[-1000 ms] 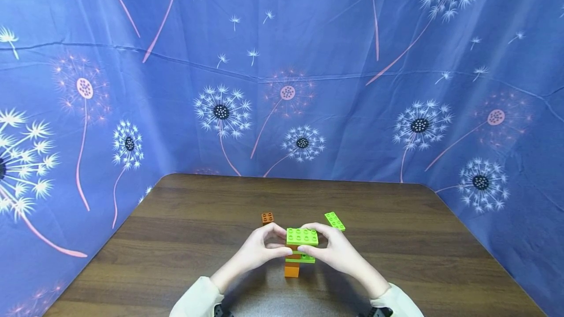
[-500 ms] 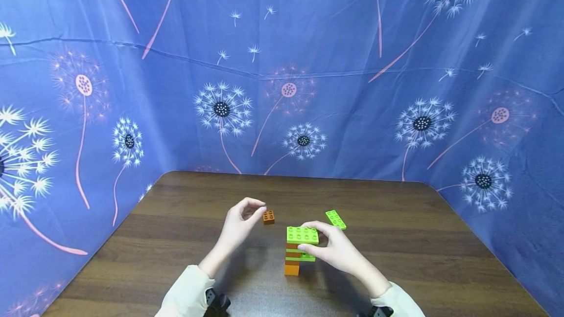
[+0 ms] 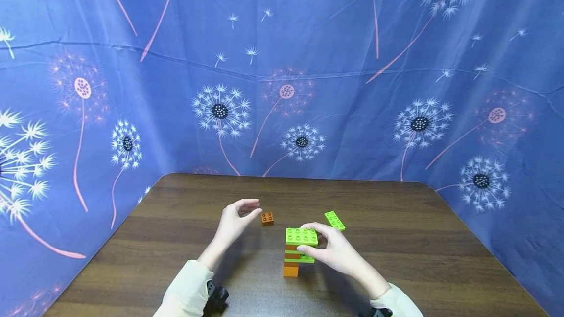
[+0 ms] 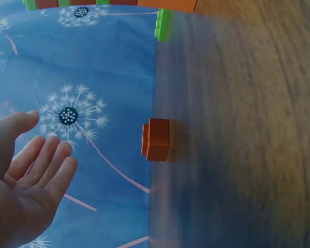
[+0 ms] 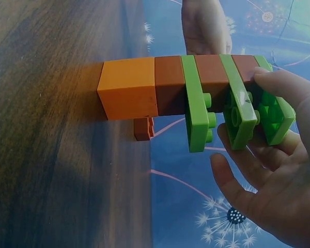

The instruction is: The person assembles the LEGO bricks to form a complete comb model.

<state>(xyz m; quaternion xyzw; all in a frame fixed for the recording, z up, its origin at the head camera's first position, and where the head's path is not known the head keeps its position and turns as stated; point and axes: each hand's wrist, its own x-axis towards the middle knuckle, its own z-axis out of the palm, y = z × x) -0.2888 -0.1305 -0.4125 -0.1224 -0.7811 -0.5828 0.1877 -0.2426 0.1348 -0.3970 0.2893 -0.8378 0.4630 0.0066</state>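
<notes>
A stack of toy building bricks [image 3: 291, 271] stands upright on the table, an orange brick [image 5: 129, 89] at its base and brown bricks alternating with green plates above. My right hand [image 3: 332, 250] holds the upper part of it from the right, thumb on the near side and fingers behind, partly hidden. In the right wrist view, the green plates jut out to one side of the stack. To the stack's left, my left hand [image 3: 233, 221] hovers with nothing in it, fingers and thumb apart. Just beyond its fingertips sits a loose brown brick [image 3: 267, 219], studs up, untouched.
A loose green plate [image 3: 335, 220] lies farther back on the brown wooden table [image 3: 396, 238], behind the right hand. A blue dandelion-print cloth [image 3: 352, 101] hangs behind and at both sides of the table.
My left hand has let go of the stack and moved left and away, beside the loose brown brick. Over the last half second it has shifted slightly left. The right hand keeps its hold.
</notes>
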